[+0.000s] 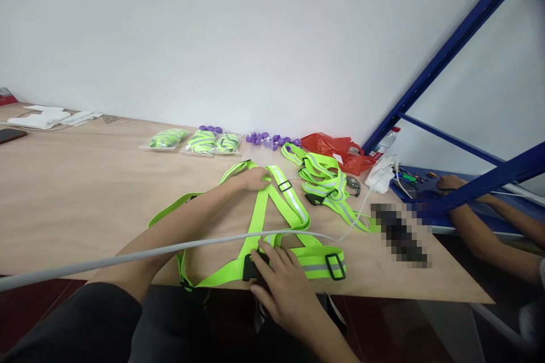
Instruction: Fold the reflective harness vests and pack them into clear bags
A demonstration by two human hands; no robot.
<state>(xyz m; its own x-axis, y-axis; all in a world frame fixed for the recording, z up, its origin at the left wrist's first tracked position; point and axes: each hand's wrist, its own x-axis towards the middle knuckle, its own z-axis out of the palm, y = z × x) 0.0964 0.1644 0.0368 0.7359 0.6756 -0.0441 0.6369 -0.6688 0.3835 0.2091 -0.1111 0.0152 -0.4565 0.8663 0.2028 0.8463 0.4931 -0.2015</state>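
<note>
Loosely spread harness (258, 218): it lies on the table (85, 181) in front of us, its lower belt along the near edge; we judge that a tug toward our lap could drag it off.
Left hand (256, 178): our fingers curl over the top, where the straps meet; we cannot tell whether they pinch the webbing or only press it. A weak hold there could let the straps twist.
Right hand (281, 275): our fingers lie extended over the belt, the thumb apart from them, with the black buckle (251, 267) partly under them; whether we have hold of it is hidden. Pressing off-centre could skew it.
Belt slider (335, 267): it sits near the belt's right end, clear of our fingers, and might creep if we pull the webbing hard.
Pale cable (204, 244): it crosses the view in front of our left forearm and the straps (how high above them, we cannot tell), so lifting the harness could snag it.
Heaped straps (327, 181): they lie tangled just beyond, to the right; a sideways sweep might catch a loop.
</note>
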